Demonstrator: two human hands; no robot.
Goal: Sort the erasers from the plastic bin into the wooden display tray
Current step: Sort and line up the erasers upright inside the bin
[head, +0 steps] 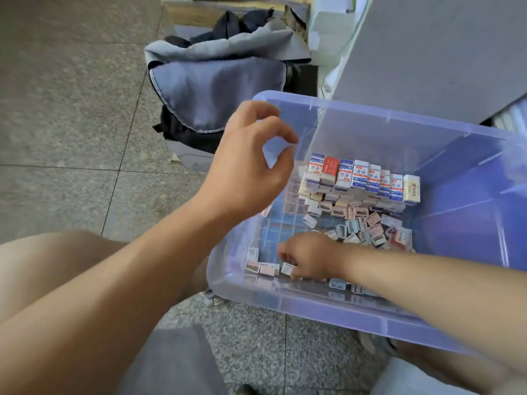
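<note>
The left hand (251,163) hangs in the air over the left rim of the bin (313,307). Its fingers are loosely curled, and the thumb and forefinger tips almost meet in a ring with nothing between them. Its back faces the camera, the wrist is bent a little, and the bare forearm runs up from the lower left across the thigh. The right hand (309,258) is down inside the bin near its near-left corner, knuckles up and fingers curled under. It seems to pinch a small white eraser (287,268) between thumb and fingers, though the palm hides most of the grip. The right forearm comes in from the right edge, crosses the near wall of the bin and covers part of its floor. The erasers are all in the bin. A row (360,175) of blue-and-white sleeved ones, with one red and one cream, stands upright on stacked layers against the far wall. A loose heap (362,226) of smaller pink, grey and white ones lies in front of the row. A few more lie along the near wall, just left of the right hand. The bin is clear bluish plastic and sits on a speckled tiled floor (71,109), between the person's knees. Behind it slumps a grey bag (216,89) resting on a cardboard box (194,161), and a grey cabinet (442,52) rises at the upper right, overlapping the far rim of the bin.
</note>
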